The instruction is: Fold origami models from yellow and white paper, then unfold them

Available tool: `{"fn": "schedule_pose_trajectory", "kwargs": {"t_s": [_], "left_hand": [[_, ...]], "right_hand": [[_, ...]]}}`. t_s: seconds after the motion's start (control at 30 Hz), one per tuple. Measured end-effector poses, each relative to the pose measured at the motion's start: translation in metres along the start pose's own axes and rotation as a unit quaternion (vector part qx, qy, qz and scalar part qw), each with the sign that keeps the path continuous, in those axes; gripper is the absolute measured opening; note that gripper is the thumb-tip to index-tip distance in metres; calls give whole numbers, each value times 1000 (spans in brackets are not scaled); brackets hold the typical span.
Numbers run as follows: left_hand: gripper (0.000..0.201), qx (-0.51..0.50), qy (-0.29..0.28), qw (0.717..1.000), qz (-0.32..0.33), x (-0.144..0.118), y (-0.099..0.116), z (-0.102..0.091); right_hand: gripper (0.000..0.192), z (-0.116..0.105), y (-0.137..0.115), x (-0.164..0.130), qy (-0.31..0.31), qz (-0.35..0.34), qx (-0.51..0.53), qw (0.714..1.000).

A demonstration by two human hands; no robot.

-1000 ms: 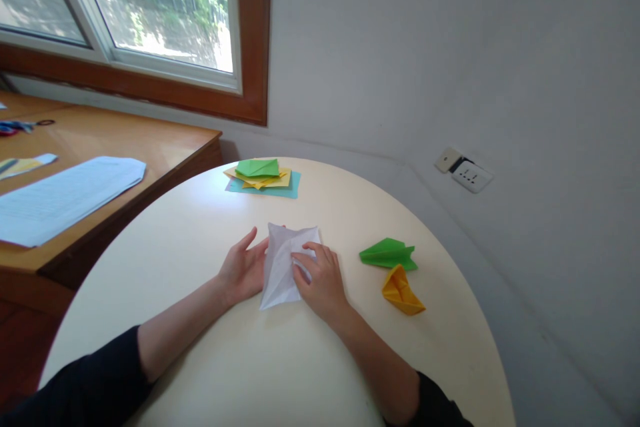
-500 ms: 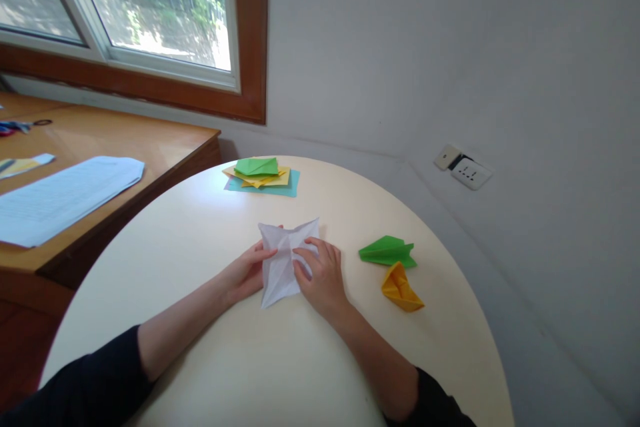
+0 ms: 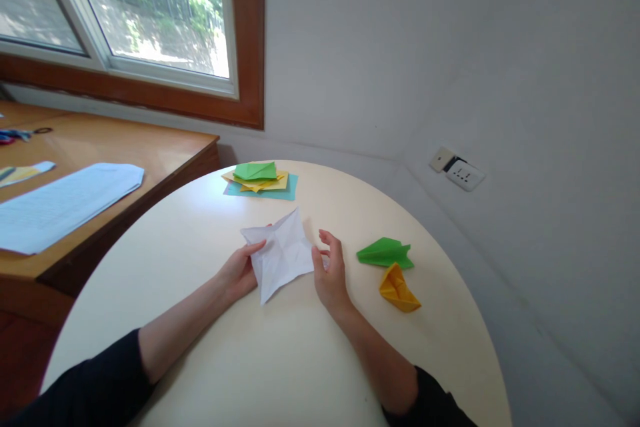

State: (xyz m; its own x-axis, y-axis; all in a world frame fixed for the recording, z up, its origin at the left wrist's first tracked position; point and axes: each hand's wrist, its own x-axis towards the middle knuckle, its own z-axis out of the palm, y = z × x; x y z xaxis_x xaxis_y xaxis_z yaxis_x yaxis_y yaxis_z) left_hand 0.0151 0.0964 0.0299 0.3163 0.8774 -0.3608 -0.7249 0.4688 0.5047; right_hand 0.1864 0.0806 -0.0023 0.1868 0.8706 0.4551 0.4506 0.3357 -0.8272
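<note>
Creased white paper (image 3: 281, 256), L hand (image 3: 239, 273)

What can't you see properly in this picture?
- Left hand fingers: tucked behind the white paper, head view.
- Writing on the printed sheets on the wooden desk: too small.
- Items at the desk's far left: cut off by the edge.

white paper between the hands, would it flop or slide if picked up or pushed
The white paper is a thin creased sheet, so it would likely bend unless supported, though its folds may stiffen it a little. It probably weighs almost nothing: the left hand lifts one edge by the fingertips. On the smooth table it would likely slide easily, not roll.
</note>
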Motion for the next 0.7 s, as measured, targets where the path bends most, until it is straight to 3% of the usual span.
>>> {"fn": "schedule_pose_trajectory", "kwargs": {"t_s": [0.17, 0.4, 0.7], "left_hand": [[38, 5, 57, 998, 21, 2, 4, 2], [35, 19, 63, 996, 60, 9, 6, -3], [40, 30, 22, 993, 110, 12, 10, -13]], "right_hand": [[41, 3, -1, -1, -70, 13, 48, 996], [54, 4, -2, -4, -114, -95, 43, 988], [42, 4, -10, -15, -78, -135, 18, 988]]}}
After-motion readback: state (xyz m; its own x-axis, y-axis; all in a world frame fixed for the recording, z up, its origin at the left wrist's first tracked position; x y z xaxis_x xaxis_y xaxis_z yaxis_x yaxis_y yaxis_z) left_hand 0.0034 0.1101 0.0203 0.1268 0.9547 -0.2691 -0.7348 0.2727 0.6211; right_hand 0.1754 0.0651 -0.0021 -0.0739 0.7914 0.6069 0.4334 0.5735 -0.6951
